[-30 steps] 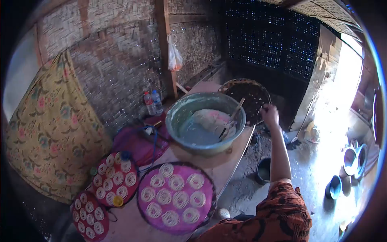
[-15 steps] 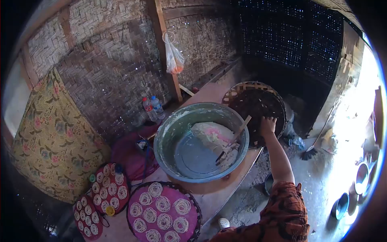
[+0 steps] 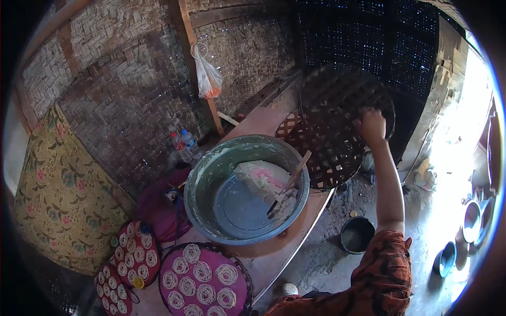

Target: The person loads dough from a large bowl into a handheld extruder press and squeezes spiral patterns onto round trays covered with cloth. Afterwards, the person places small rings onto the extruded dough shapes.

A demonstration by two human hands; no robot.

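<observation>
My right hand (image 3: pixel 373 125) is closed on the rim of a dark round woven tray (image 3: pixel 345 89), which is blurred and lifted at a tilt. Below it lies another woven bamboo tray (image 3: pixel 327 163) with an open lattice, at the far end of the table. Just left of these stands a large green-blue basin (image 3: pixel 247 239). Inside the basin are a whitish, pink-marked bag (image 3: pixel 258 174), pale crumbly dough (image 3: pixel 284 206) and a wooden-handled tool (image 3: pixel 298 171) leaning on the rim. My left hand is out of view.
A round pink tray (image 3: pixel 174 263) of coiled pale strands sits at the table's near end, with smaller red trays (image 3: pixel 138 253) beside it. Two plastic bottles (image 3: pixel 184 145) stand behind the basin. A dark bucket (image 3: pixel 357 234) is on the floor at right.
My right hand has moved up and away, raising the dark tray from the tray beneath, whose lattice now shows. The view has shifted slightly, and the floor bucket is more visible.
</observation>
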